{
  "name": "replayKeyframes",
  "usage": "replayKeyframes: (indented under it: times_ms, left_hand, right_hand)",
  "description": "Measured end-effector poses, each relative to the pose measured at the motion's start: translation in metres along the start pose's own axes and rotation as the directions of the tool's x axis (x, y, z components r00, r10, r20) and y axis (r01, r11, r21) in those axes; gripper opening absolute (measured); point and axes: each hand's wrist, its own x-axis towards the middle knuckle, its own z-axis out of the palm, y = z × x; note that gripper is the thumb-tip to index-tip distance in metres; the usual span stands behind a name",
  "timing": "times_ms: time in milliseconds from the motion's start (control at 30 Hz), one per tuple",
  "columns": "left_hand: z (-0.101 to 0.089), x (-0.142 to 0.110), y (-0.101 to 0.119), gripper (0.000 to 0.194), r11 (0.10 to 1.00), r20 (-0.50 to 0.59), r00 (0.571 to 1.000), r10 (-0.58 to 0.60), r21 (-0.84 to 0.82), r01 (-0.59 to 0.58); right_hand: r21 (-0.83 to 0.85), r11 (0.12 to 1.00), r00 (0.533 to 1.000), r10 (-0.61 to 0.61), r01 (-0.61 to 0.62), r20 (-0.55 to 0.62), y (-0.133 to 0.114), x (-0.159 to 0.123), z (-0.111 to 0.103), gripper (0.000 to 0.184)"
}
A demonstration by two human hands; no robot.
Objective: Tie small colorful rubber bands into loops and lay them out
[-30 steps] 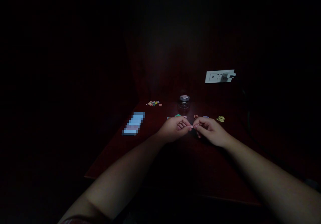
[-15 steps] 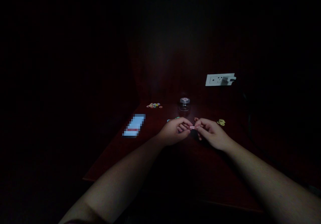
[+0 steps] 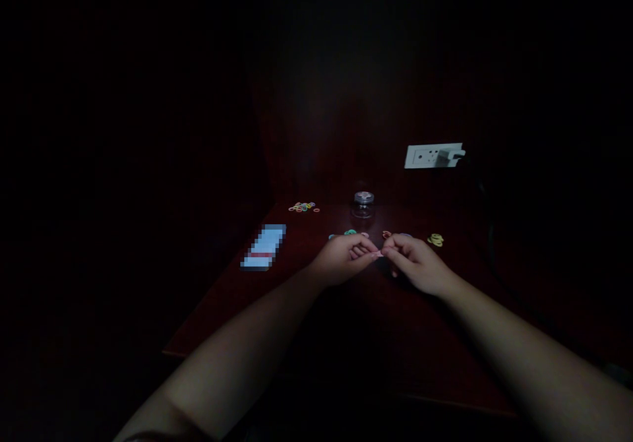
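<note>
Over the middle of the dark red table, my left hand (image 3: 345,261) and my right hand (image 3: 418,264) meet at their fingertips. Both pinch a small pink hair tie (image 3: 380,253), mostly covered by the fingers. Just beyond my left hand lie green hair ties (image 3: 351,232), a partly hidden blue one (image 3: 331,237) and a pink one (image 3: 364,235). Red hair ties (image 3: 386,235) and partly covered purple ones (image 3: 405,235) are behind my right hand. To its right is a pile of yellow hair ties (image 3: 436,239).
A clear lidded jar (image 3: 364,208) stands toward the back of the table (image 3: 237,310). Left of it is a mixed-colour pile of hair ties (image 3: 302,207). A pixelated, phone-like bright rectangle (image 3: 264,247) lies at left. On the wall, a socket (image 3: 420,157) holds a plug (image 3: 451,156).
My left fingers have shifted slightly down and closer to my right fingertips, so less of the held pink hair tie shows. More of the green and pink ones behind is now visible.
</note>
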Motion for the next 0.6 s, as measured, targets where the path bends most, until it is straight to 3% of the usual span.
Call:
replayKeyframes:
  times_ms: [267, 600]
  left_hand:
    - [0.0011, 0.0005, -0.0028, 0.024, 0.999, -0.033, 0.999, -0.041, -0.032, 0.04]
    - [0.0001, 0.0003, -0.0021, 0.021, 1.0, -0.058, 0.998, -0.008, 0.026, 0.01]
  right_hand:
    - [0.19, 0.982, 1.0, -0.015, 0.012, 0.011, -0.0006, -0.0005, 0.0012, 0.025]
    - [0.011, 0.997, 0.997, -0.071, 0.071, -0.03, 0.0019, -0.0004, 0.0016, 0.023]
